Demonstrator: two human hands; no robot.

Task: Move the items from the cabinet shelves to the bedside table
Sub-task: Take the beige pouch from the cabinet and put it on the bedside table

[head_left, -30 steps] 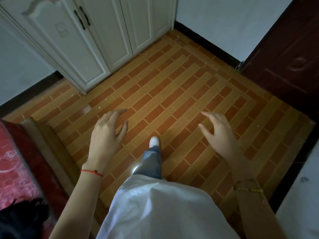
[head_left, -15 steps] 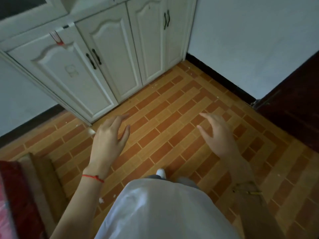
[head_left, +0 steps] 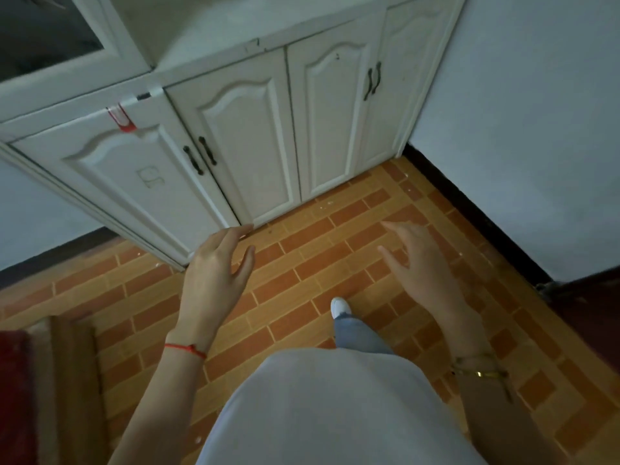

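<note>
A white cabinet (head_left: 241,129) fills the upper part of the view, its lower doors all closed with dark handles. A glass-fronted upper section (head_left: 43,35) shows at the top left; what lies behind the glass is too dark to make out. My left hand (head_left: 214,273) hovers in front of the cabinet's base, fingers relaxed and holding nothing. My right hand (head_left: 422,263) hangs further right over the floor, fingers loosely spread, also holding nothing. No bedside table is in view.
Orange brick-pattern tiles (head_left: 318,250) cover the floor. A white wall (head_left: 536,129) with a dark skirting stands on the right, and a dark door edge (head_left: 590,293) beyond it. A red-covered bed with a wooden frame (head_left: 60,380) sits at the lower left.
The view has tilted up and closed in on the cabinet, which now fills the top of the frame. Both hands stay raised and hold nothing. My right foot has stepped forward.
</note>
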